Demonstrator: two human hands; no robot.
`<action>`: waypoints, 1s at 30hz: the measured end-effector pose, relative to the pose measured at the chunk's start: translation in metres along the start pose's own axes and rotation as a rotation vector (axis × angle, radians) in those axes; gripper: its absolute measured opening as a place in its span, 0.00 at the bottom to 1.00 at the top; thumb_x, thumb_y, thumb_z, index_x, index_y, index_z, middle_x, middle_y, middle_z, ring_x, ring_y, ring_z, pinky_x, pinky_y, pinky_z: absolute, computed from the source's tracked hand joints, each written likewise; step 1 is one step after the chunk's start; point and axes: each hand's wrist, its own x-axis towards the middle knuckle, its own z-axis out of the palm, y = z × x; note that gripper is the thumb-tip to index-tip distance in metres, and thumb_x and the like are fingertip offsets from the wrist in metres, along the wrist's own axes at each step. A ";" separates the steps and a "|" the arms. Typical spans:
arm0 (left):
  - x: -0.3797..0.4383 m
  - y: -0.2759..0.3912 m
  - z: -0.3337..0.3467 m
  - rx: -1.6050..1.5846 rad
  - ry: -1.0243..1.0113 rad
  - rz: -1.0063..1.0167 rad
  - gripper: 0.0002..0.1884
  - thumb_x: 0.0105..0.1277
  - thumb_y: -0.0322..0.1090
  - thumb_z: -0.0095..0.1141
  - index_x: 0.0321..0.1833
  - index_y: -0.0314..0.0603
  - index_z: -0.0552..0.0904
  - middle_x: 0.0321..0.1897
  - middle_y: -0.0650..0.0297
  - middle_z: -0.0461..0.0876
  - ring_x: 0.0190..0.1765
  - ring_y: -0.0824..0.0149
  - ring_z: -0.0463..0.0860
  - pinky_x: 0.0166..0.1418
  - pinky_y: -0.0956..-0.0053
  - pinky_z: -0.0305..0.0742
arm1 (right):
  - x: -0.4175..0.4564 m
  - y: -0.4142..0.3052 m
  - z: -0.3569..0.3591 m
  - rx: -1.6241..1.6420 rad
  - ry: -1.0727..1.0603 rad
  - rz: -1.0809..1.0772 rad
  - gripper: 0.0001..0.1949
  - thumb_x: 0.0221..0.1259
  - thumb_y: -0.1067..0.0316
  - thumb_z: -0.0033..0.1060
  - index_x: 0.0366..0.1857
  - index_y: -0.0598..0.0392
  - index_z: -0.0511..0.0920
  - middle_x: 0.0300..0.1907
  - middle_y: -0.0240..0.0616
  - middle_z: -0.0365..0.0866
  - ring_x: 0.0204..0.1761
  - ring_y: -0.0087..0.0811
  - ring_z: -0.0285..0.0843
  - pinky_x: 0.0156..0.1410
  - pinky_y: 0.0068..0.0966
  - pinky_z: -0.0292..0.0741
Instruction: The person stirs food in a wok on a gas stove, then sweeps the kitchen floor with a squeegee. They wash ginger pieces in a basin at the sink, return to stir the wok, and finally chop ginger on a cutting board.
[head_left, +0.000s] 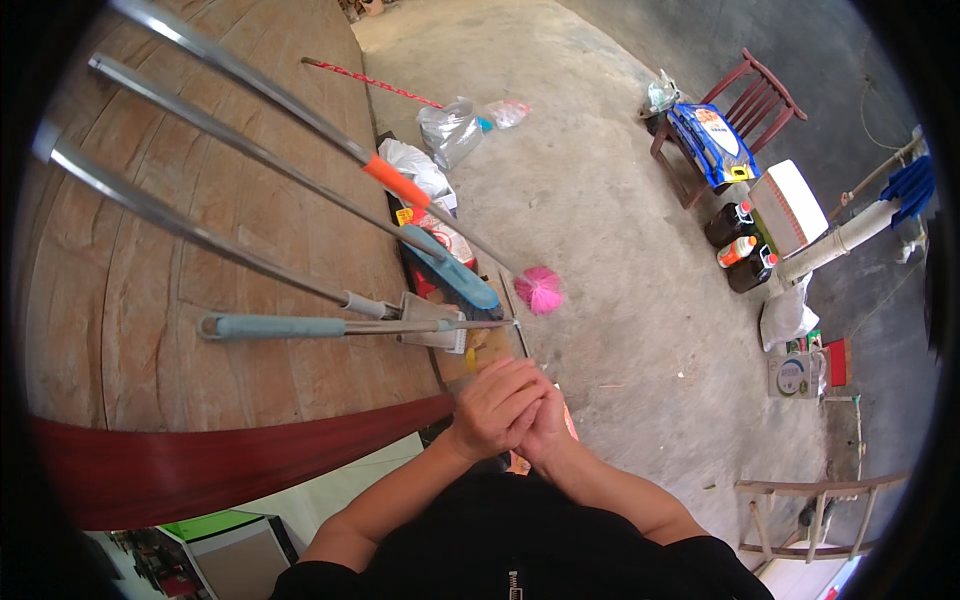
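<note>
My left hand and my right hand are clasped together in front of my black shirt, the left one folded over the right. Their fingers are closed, and I see no object between them. Just beyond my hands, long-handled tools lean against the stone-patterned wall. One is a squeegee with a pale blue grip. Another has a grey plastic head. A broom with a blue head and a pole with an orange sleeve and a pink fluffy head stand farther along.
Plastic bags and a red-and-white carton sit along the wall on the concrete floor. Opposite are a wooden chair with a blue sack, dark bottles, a white box and a wooden ladder-like frame.
</note>
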 end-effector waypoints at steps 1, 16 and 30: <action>0.003 0.000 0.008 -0.002 -0.011 -0.006 0.10 0.53 0.30 0.61 0.38 0.36 0.83 0.40 0.54 0.82 0.46 0.52 0.83 0.55 0.57 0.77 | 0.009 0.006 0.011 -0.004 -0.003 -0.003 0.11 0.66 0.70 0.47 0.45 0.50 0.80 0.48 0.31 0.81 0.51 0.25 0.77 0.55 0.24 0.76; 0.036 -0.009 0.042 0.029 -0.156 -0.242 0.21 0.60 0.42 0.60 0.53 0.36 0.80 0.59 0.46 0.73 0.60 0.44 0.74 0.64 0.53 0.68 | 0.035 0.036 0.160 2.669 -2.301 1.040 0.16 0.67 0.57 0.46 0.50 0.54 0.77 0.52 0.41 0.79 0.55 0.37 0.75 0.61 0.34 0.72; -0.038 -0.018 -0.031 0.252 -0.176 -0.531 0.22 0.55 0.39 0.65 0.53 0.38 0.80 0.57 0.48 0.75 0.61 0.48 0.74 0.64 0.56 0.70 | 0.046 0.021 0.215 2.204 -2.071 1.451 0.15 0.65 0.58 0.44 0.44 0.56 0.77 0.48 0.47 0.80 0.46 0.46 0.77 0.50 0.42 0.76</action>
